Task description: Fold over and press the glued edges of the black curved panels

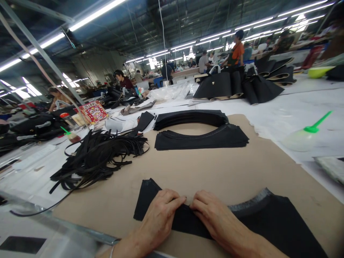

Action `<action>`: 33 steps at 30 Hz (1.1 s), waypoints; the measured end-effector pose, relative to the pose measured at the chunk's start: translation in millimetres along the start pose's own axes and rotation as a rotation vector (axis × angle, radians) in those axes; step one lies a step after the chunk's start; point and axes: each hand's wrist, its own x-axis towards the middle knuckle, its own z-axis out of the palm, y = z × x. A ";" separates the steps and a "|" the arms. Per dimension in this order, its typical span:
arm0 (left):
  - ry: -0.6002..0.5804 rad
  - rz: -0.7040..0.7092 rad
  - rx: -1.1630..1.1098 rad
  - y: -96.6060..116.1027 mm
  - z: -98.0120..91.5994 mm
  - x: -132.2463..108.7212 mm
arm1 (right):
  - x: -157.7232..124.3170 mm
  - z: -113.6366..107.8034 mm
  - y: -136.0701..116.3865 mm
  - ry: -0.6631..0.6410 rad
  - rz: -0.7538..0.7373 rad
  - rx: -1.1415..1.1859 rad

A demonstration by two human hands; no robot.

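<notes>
A curved black leather piece [268,218] lies on the brown cardboard sheet [215,168] at the near edge of the table. My left hand [161,215] and my right hand [212,215] rest side by side on its upper edge, fingertips almost touching, pinching and pressing the edge down. Farther back on the cardboard sits a stack of similar curved black pieces [201,138], with a second stack [190,118] behind it.
A tangle of black straps [96,157] lies to the left. A squeeze bottle with a green nozzle [306,136] lies at the right. Black bag panels [236,86] stand at the back, and several other people work at tables beyond.
</notes>
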 end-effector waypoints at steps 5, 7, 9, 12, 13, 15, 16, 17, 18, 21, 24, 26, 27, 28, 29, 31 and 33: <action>-0.002 0.012 0.051 6.6 16.0 -3.4 | 0.8 -0.3 -1.8 0.019 -0.017 -0.023; -0.001 0.068 0.090 6.6 18.1 -9.7 | 1.0 -1.3 -1.9 0.029 -0.025 -0.023; -0.001 0.121 0.142 6.6 18.6 -16.1 | 0.3 -3.1 -0.8 0.028 -0.024 -0.038; -0.013 0.156 0.225 6.2 17.3 -21.8 | -2.9 -7.4 2.5 0.012 -0.008 -0.049; -0.016 0.161 0.237 5.5 16.1 -22.3 | -4.3 -9.0 3.4 0.007 0.001 -0.040; -0.018 0.168 0.231 2.6 11.3 -21.8 | -6.6 -11.8 3.6 -0.005 0.017 -0.025; -0.024 0.170 0.218 0.5 7.6 -21.1 | -7.3 -12.7 2.8 -0.010 0.021 -0.028; -0.035 0.173 0.200 -1.8 3.1 -20.2 | -7.5 -13.0 1.4 -0.013 0.023 -0.040; -0.047 0.172 0.182 -4.2 -1.9 -19.2 | -7.2 -12.9 -0.3 -0.016 0.023 -0.052; -0.082 0.158 0.120 -7.5 -15.4 -15.3 | -4.5 -10.7 -5.4 -0.014 0.026 -0.059; -0.017 0.106 0.059 -0.9 -15.2 -9.5 | -2.2 -8.0 -7.1 -0.011 0.027 -0.052; 0.053 0.062 0.036 7.4 -4.8 -6.2 | -2.1 -6.6 -6.6 -0.007 0.019 -0.073; 0.076 0.042 0.025 11.7 2.3 -5.2 | -2.3 -6.1 -6.3 -0.008 0.014 -0.084; 0.088 0.024 0.017 15.5 9.9 -4.8 | -2.6 -5.8 -6.0 -0.008 0.011 -0.093; 0.094 0.008 0.014 18.6 17.3 -5.1 | -2.9 -5.6 -5.8 -0.008 0.009 -0.100; 0.103 0.008 0.024 22.0 28.9 -7.7 | -3.5 -5.9 -5.5 -0.007 0.000 -0.108; 0.112 0.055 0.061 21.9 34.4 -11.5 | -4.6 -7.2 -5.1 -0.001 -0.018 -0.121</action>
